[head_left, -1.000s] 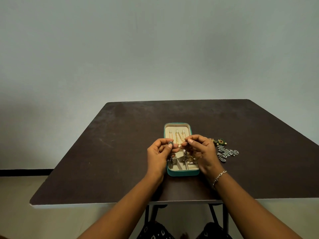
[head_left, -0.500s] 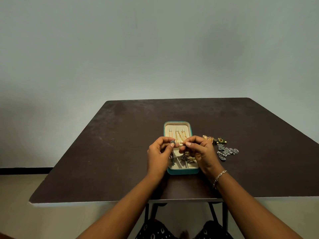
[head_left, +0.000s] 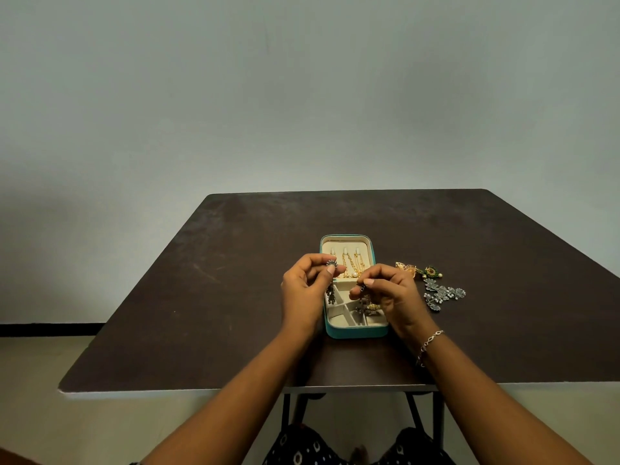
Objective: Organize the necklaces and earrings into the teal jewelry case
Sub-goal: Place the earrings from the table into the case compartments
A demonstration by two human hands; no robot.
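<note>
The teal jewelry case (head_left: 355, 333) lies open on the dark table, its cream lid holding gold necklaces (head_left: 351, 266) on hooks. Above its left side, my left hand (head_left: 302, 290) pinches a dark silver dangling earring (head_left: 331, 263) whose lower part hangs over the compartments. My right hand (head_left: 392, 293) pinches a second dark earring (head_left: 361, 290) over the right side of the case. Small gold and dark pieces (head_left: 369, 307) lie in the right compartments. My hands hide part of the case.
To the right of the case on the table (head_left: 201, 297) lie a gold and green earring pair (head_left: 419, 270) and a cluster of silver earrings (head_left: 443, 293). A bracelet circles my right wrist (head_left: 429, 342). The table's front edge runs just below my forearms.
My hands have drawn slightly apart, each keeping its earring. The right hand's earring now sits lower over the case.
</note>
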